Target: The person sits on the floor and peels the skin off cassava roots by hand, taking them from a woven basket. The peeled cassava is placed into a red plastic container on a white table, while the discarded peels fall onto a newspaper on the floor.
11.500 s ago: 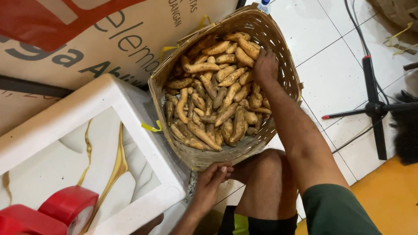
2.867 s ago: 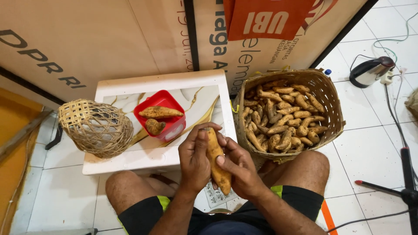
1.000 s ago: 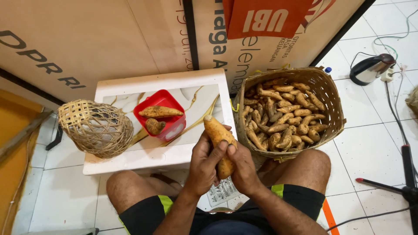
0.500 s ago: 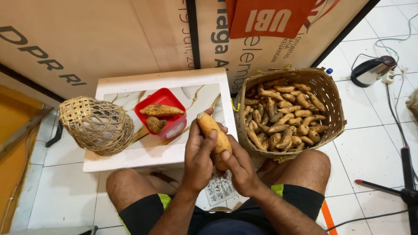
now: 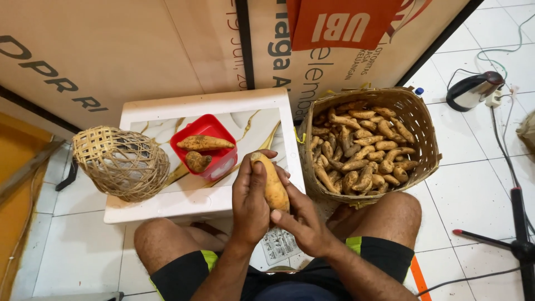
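Both hands hold 1 sweet potato (image 5: 274, 187) upright over the person's lap, just in front of the near edge of the low white table (image 5: 167, 203). The left hand (image 5: 251, 203) wraps around the tuber's left side, fingers curled and pressed against its skin, with the fingertips reaching up near its pale top end. The right hand (image 5: 304, 226) supports it from below and from the right, thumb laid against the lower part of the tuber, so the root is pinched between the 2 hands (its orange-yellow flank faces the camera).

On the table stands a red square bowl (image 5: 205, 149) with 2 darker sweet potatoes lying in it, 1 across the back and 1 smaller one toward the front. At the table's left end rests a small woven basket (image 5: 121, 163), tipped on its side or upside down; which cannot be told. Just right of the table, touching its edge, stands a large woven basket (image 5: 423, 139) heaped with many sweet potatoes. The person sits on a white tiled floor (image 5: 473, 184), bare knees spread to either side of the hands. A printed paper (image 5: 278, 245) lies on the floor under the hands.
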